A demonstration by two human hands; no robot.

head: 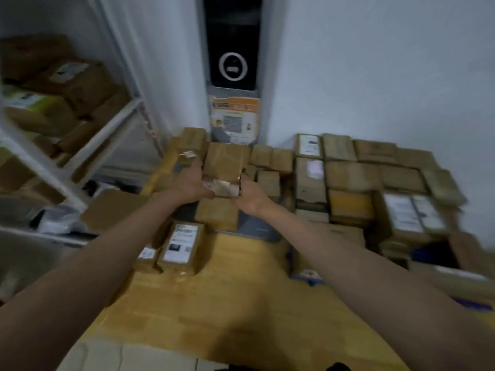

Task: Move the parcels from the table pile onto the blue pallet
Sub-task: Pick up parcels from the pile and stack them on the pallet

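The brown parcel point(223, 163) sits between both hands at the far end of the wooden table point(214, 303), just in front of the orange poster point(235, 119) on the wall, with more boxes packed close behind and beside it. It looks like taped cardboard, stiff enough to be squeezed from two sides and probably light for its size (the tape may be a little slick), so opposite side faces low down seem the safest hold. The left hand point(191, 184) presses its left side, fingers partly curled along the edge; the right hand point(250, 192) cups the lower right corner, fingers wrapped under it. Right of the poster, a broad layer of stacked parcels point(375, 178) lies on what seems the blue pallet point(308, 277), only slivers showing. Left of the poster stands a white shelf rack point(80, 145).
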